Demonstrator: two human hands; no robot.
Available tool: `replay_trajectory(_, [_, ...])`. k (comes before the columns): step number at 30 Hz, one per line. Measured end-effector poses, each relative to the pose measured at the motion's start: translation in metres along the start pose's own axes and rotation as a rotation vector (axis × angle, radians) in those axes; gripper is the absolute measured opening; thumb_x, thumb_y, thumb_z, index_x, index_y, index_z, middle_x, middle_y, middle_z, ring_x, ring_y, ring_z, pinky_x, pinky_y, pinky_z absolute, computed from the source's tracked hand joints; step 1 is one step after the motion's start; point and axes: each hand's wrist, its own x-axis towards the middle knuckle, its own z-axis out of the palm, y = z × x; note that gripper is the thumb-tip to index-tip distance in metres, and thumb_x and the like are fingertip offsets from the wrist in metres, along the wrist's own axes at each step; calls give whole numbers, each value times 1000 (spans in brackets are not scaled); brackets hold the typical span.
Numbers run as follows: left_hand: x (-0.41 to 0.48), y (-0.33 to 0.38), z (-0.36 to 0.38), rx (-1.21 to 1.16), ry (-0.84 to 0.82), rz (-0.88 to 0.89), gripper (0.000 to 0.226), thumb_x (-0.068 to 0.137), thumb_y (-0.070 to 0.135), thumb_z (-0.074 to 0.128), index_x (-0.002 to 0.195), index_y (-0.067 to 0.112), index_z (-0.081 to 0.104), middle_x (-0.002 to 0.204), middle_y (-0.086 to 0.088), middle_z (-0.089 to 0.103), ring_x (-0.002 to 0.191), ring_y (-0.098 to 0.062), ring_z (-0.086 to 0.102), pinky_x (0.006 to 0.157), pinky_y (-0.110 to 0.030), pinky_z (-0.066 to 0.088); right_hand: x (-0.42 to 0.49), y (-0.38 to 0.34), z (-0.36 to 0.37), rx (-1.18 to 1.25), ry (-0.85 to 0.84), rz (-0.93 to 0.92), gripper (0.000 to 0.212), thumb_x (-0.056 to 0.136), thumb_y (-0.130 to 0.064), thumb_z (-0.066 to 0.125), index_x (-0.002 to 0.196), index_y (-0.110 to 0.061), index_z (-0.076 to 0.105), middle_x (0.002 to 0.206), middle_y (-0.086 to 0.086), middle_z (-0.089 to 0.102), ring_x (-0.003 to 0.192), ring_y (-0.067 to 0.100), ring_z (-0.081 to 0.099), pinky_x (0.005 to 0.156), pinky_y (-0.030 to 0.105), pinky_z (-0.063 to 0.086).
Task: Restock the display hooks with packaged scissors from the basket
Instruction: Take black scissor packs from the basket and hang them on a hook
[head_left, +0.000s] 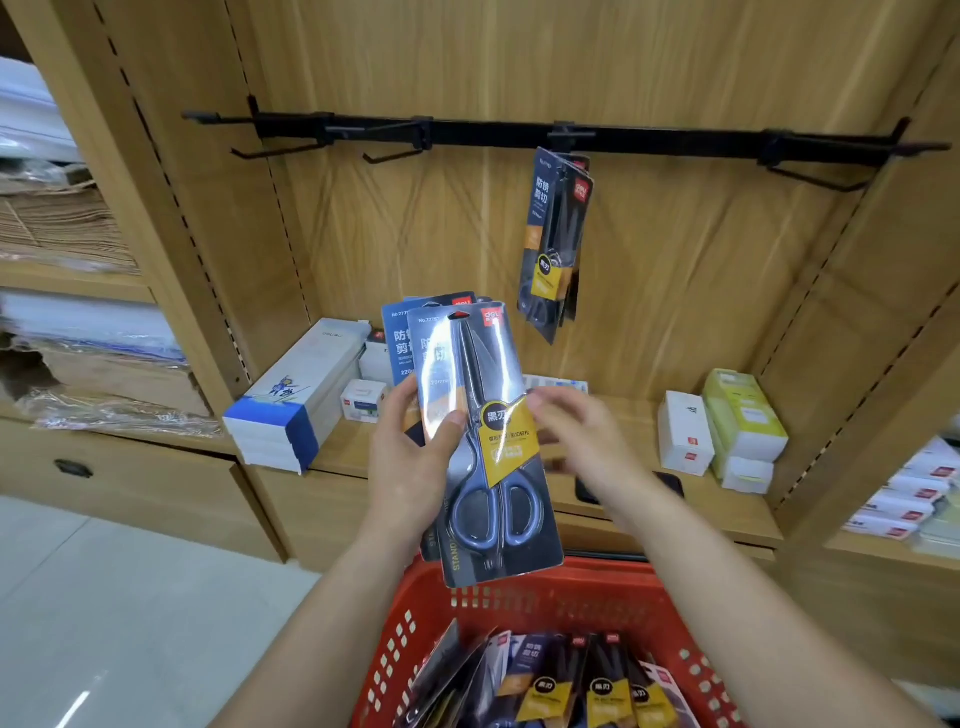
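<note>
Two bare black wire hooks (275, 150) jut from a black metal rail (493, 133), above and to the left of the left hand (410, 467). Lower down, left of that hand, a long white box with a blue end (301, 395) lies on the wooden shelf (636, 421). A small white box with a red mark (363, 401) sits just beside the hand's knuckles.

The left hand grips several blue-and-black carded packs of grey-handled scissors (488, 374), fanned and upright. Its thumb lies across the clear front of the nearest pack and its fingers are curled round behind the stack.

The right hand (592, 447) is at that pack's right edge, fingertips over the yellow label. It is blurred, and I cannot tell whether it pinches the card or only touches it. Above this hand, a few hanging packs (556, 239) of the same kind dangle from a hook at the middle of the rail.

Below both hands, nearer the person, a red plastic basket (613, 577) holds more scissor packs (587, 686) standing on edge.

Right of the right hand, a plain white carton (683, 434) and a pale yellow-green carton (743, 415) stand on the shelf. A third bare hook (821, 179) projects from the rail above them.
</note>
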Motion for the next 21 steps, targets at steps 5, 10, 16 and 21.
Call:
replay_trajectory(5, [-5,-1,11,-33,-3,6,40,95,15,73,117,46,60,124,2,71,112,-19,70,98,-52,57,-28,13,12,-82,-1,-95,50,82,-37,85,127,-33,64,108,-19,74,102,1,69,93,28,55])
replay_trajectory(10, [-6,1,4,-44,29,-9,35,93,32,76,115,55,62,128,21,65,126,-14,62,108,-50,51,-29,15,11,25,68,-129,31,88,-18,81,112,-31,67,103,-11,77,98,6,71,91,31,56])
replay_trajectory(16, [-1,0,-6,-19,42,9,39,99,17,68,122,47,61,136,13,64,128,-11,60,110,-38,50,-27,17,6,211,108,-78,27,96,-16,71,119,-24,59,105,-5,75,98,6,69,86,20,52])
replay_trajectory(21, [2,0,-17,17,53,11,40,98,17,69,117,52,62,130,18,65,123,-20,65,103,-52,54,-14,9,-8,166,195,-125,35,94,-19,75,125,-26,60,106,-5,76,103,15,70,100,37,53])
